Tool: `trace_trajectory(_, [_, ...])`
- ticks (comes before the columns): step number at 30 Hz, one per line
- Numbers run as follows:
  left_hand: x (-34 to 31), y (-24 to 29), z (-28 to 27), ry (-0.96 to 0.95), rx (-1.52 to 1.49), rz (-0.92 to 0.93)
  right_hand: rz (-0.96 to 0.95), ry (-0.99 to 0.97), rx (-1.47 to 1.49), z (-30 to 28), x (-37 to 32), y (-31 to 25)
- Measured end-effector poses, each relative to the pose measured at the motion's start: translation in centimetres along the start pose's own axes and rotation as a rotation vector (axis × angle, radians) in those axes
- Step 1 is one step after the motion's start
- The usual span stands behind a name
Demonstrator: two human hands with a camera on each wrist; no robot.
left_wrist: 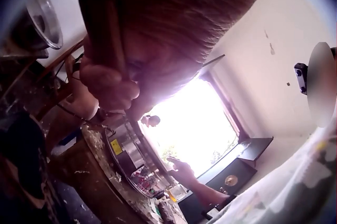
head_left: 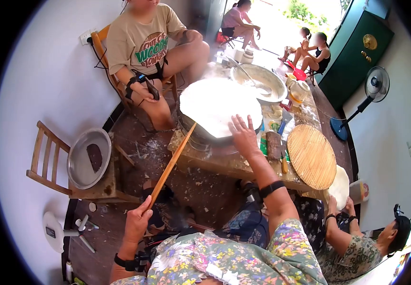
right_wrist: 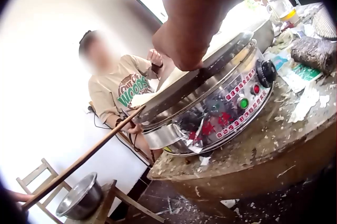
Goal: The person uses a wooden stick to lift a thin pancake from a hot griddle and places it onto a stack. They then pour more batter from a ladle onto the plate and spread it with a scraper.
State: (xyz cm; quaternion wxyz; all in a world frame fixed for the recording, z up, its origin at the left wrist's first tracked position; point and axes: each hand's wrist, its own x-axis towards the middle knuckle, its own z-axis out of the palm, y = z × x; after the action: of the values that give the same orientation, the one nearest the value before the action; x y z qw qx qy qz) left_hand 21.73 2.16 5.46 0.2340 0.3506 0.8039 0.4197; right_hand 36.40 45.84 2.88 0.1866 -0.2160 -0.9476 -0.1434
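Observation:
A large white round sheet [head_left: 217, 107] covers the top of a round electric griddle [right_wrist: 210, 108] at the table's near-left end. My left hand [head_left: 138, 222] grips the lower end of a long flat wooden stick [head_left: 172, 164], whose pointed tip reaches the sheet's near-left edge. In the left wrist view my left hand [left_wrist: 113, 84] has its fingers curled round the stick [left_wrist: 102, 29]. My right hand [head_left: 244, 137], fingers spread, rests on the sheet's near-right edge. In the right wrist view the right hand [right_wrist: 181, 45] hides part of the sheet.
Behind the griddle stands a wide metal basin [head_left: 272, 80] with a ladle. A dark block [head_left: 273, 145] and a round woven mat [head_left: 311, 156] lie to the right. A person [head_left: 143, 47] sits at back left; another at right holds a white sheet [head_left: 339, 187]. A bowl [head_left: 75, 161] stands at left.

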Motion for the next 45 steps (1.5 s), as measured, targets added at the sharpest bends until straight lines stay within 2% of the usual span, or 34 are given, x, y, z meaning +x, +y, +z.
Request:
trace_trajectory(2, [0.1, 0.3, -0.1, 0.0, 0.015, 0.025, -0.073, 0.11, -0.05, 1.1, 0.4, 1.7])
trace_trajectory(5, [0.2, -0.1, -0.2, -0.01, 0.009, 0.043, -0.031, -0.109, -0.024, -0.6, 2.0, 3.2])
trace_trajectory(7, [0.5, -0.7, -0.4, -0.034, 0.017, 0.005, -0.007, -0.127, -0.116, -1.6, 3.3, 3.8])
trace_trajectory(9, [0.8, -1.1, -0.3, -0.035, 0.012, 0.049, -0.022, -0.13, -0.179, -3.3, 4.7, 4.7])
trace_trajectory(12, [1.1, -0.6, -0.6, -0.063, -0.033, 0.027, 0.117, -0.221, -0.089, -5.4, 7.6, 6.3])
trace_trajectory(14, [1.4, -0.3, -0.8, -0.075, -0.064, 0.019, 0.218, -0.164, 0.169, -5.4, 9.2, 7.7])
trace_trajectory(16, [1.7, -0.2, -0.8, -0.069, -0.077, 0.048, 0.177, -0.165, 0.16, -7.1, 10.6, 8.4])
trace_trajectory(18, [2.0, -0.4, -0.8, -0.107, -0.127, 0.007, 0.127, -0.121, 0.141, -7.8, 12.0, 9.4])
trace_trajectory(19, [2.2, -0.6, -0.9, -0.127, -0.151, -0.013, 0.141, -0.162, 0.153, -8.5, 13.0, 9.8])
trace_trajectory(20, [2.5, -1.8, -0.6, -0.108, -0.151, 0.055, 0.157, -0.201, 0.164, -9.3, 13.8, 10.0])
trace_trajectory(22, [3.2, -3.6, 0.2, -0.068, -0.15, 0.192, 0.126, -0.081, 0.14, -10.6, 14.8, 9.8])
trace_trajectory(23, [3.2, -3.6, 0.0, -0.128, -0.265, 0.035, 0.113, -0.068, 0.133, -11.3, 15.4, 9.9])
trace_trajectory(25, [3.4, -0.2, 0.0, -0.235, -0.492, -0.286, 0.074, 0.001, 0.107, -13.1, 16.5, 9.7])
trace_trajectory(26, [3.7, 0.7, 0.5, -0.232, -0.61, -0.354, 0.104, 0.069, 0.14, -13.7, 16.6, 9.3])
trace_trajectory(28, [4.6, 1.3, 1.8, -0.224, -0.858, -0.482, 0.09, 0.16, 0.03, -16.0, 15.1, 8.0])
trace_trajectory(30, [5.7, -0.2, 3.1, -0.386, -1.079, -0.495, -0.031, 0.266, -0.161, -14.9, 12.5, 7.3])
trace_trajectory(31, [6.2, -0.5, 4.2, -0.445, -1.221, -0.498, -0.084, 0.371, -0.177, -12.2, 11.0, 7.8])
trace_trajectory(32, [6.9, -1.0, 5.2, -0.509, -1.361, -0.498, -0.033, 0.289, -0.231, -11.8, 8.8, 5.4])
trace_trajectory(33, [7.5, -2.0, 6.4, -0.595, -1.485, -0.493, -0.049, 0.304, -0.245, -10.4, 6.5, 4.2])
trace_trajectory(35, [8.1, -2.4, 8.3, -0.685, -1.706, -0.5, -0.136, 0.452, -0.141, -5.6, 2.7, 2.7])
trace_trajectory(36, [8.2, -2.1, 9.1, -0.734, -1.814, -0.506, -0.113, 0.372, -0.135, -4.1, 0.7, 1.5])
trace_trajectory(37, [8.1, -1.6, 9.6, -0.731, -1.835, -0.517, -0.072, 0.286, -0.072, -3.0, -1.0, 0.6])
trace_trajectory(40, [8.0, -0.6, 10.8, -0.81, -1.959, -0.536, -0.026, 0.307, 0.019, -2.9, -3.9, -1.3])
trace_trajectory(45, [8.4, 2.2, 13.1, -0.949, -1.947, -0.553, 0.138, 0.394, 0.215, -2.8, -5.4, -0.1])
